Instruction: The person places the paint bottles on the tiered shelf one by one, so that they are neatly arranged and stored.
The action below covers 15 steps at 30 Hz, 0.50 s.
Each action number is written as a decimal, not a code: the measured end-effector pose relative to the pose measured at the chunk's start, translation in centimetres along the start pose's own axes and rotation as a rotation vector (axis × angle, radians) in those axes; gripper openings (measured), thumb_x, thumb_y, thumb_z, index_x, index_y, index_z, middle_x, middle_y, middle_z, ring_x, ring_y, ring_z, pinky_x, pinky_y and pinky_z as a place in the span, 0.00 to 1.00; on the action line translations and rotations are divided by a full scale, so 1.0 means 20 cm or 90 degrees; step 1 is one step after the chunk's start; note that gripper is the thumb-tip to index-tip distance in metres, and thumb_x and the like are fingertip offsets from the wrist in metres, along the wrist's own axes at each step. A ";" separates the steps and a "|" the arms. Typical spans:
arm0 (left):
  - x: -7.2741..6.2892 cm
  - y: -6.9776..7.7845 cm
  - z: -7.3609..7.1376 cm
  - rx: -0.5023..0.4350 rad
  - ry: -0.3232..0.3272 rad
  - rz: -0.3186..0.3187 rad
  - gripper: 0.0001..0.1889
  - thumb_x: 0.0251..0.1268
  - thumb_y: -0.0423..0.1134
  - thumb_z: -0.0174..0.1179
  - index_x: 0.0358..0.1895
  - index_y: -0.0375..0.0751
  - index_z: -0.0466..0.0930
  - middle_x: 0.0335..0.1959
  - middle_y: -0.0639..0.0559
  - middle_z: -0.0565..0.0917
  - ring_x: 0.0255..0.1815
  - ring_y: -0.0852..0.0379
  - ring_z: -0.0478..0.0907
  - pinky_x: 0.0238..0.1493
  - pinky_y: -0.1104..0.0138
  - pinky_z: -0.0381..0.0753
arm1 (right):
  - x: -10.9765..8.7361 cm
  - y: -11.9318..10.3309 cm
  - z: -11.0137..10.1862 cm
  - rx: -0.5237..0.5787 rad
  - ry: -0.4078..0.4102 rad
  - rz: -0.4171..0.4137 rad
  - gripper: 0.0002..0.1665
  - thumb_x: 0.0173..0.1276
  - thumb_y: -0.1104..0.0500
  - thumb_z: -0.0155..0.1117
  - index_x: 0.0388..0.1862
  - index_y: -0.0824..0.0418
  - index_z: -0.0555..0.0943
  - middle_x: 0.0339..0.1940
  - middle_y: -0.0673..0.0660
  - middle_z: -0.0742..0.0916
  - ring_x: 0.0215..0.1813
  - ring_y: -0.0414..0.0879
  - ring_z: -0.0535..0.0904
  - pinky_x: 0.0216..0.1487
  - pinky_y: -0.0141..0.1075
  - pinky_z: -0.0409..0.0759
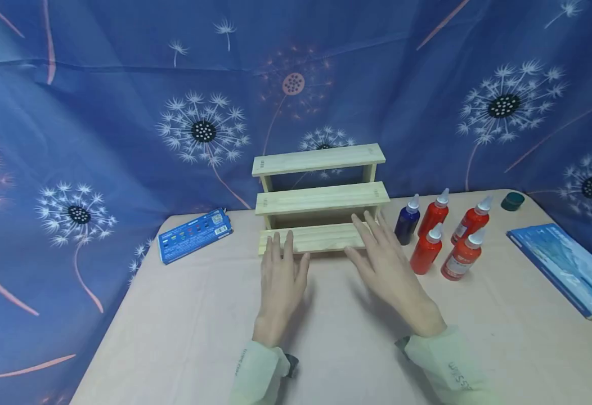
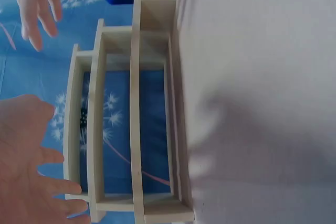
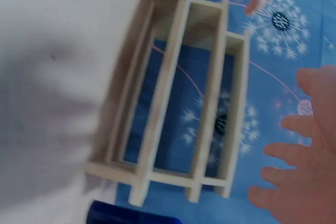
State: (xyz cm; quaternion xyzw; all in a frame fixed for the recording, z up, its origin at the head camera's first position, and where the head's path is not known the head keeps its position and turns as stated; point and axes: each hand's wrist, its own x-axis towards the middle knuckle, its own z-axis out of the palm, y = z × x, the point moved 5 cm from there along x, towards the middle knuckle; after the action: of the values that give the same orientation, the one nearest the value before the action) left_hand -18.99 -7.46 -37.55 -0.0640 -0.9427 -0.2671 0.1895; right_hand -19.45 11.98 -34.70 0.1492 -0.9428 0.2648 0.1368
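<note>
A three-step rack of pale wood (image 1: 321,198) stands at the back middle of the table. My left hand (image 1: 282,284) is held above the tabletop in front of the rack's lower left end, fingers extended and spread. On the other side, my right hand (image 1: 384,267) has its fingers extended toward the lower right end, overlapping the bottom step in the head view. Both hands hold nothing. The left wrist view shows the left palm (image 2: 26,166) in front of the open-backed rack (image 2: 136,103); in the right wrist view the right palm (image 3: 310,156) faces the rack (image 3: 168,93).
Right of the rack stand a dark blue bottle (image 1: 407,220) and several red bottles (image 1: 425,250) with pointed caps. Beyond them are a dark green lid (image 1: 512,201) and a blue book (image 1: 569,270). A flat blue box (image 1: 194,236) lies at the left. A blue dandelion-print cloth (image 1: 326,67) hangs behind.
</note>
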 end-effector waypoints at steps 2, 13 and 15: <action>0.01 -0.02 -0.01 -0.017 0.010 -0.002 0.31 0.74 0.49 0.51 0.71 0.33 0.62 0.71 0.27 0.60 0.74 0.32 0.55 0.71 0.40 0.59 | 0.01 0.01 -0.05 0.003 0.017 -0.004 0.40 0.73 0.46 0.57 0.78 0.56 0.57 0.78 0.66 0.60 0.79 0.63 0.46 0.72 0.68 0.50; 0.04 -0.14 -0.04 -0.072 0.005 -0.058 0.31 0.75 0.48 0.50 0.72 0.31 0.61 0.73 0.29 0.59 0.75 0.33 0.53 0.74 0.43 0.56 | 0.00 0.08 -0.31 0.030 0.148 -0.029 0.39 0.70 0.51 0.61 0.75 0.60 0.62 0.75 0.67 0.65 0.78 0.63 0.51 0.71 0.68 0.54; 0.05 -0.17 -0.04 -0.086 0.003 -0.071 0.31 0.75 0.48 0.50 0.72 0.31 0.60 0.73 0.29 0.58 0.75 0.33 0.53 0.74 0.43 0.55 | -0.01 0.10 -0.36 0.030 0.167 -0.024 0.39 0.70 0.53 0.62 0.75 0.60 0.62 0.75 0.68 0.65 0.78 0.63 0.52 0.71 0.68 0.53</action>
State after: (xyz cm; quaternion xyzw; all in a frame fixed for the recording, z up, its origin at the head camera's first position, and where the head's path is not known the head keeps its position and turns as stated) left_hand -20.38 -10.79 -38.18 -0.0235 -0.9243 -0.3401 0.1718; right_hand -18.74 17.54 -29.86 0.1341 -0.9075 0.3014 0.2601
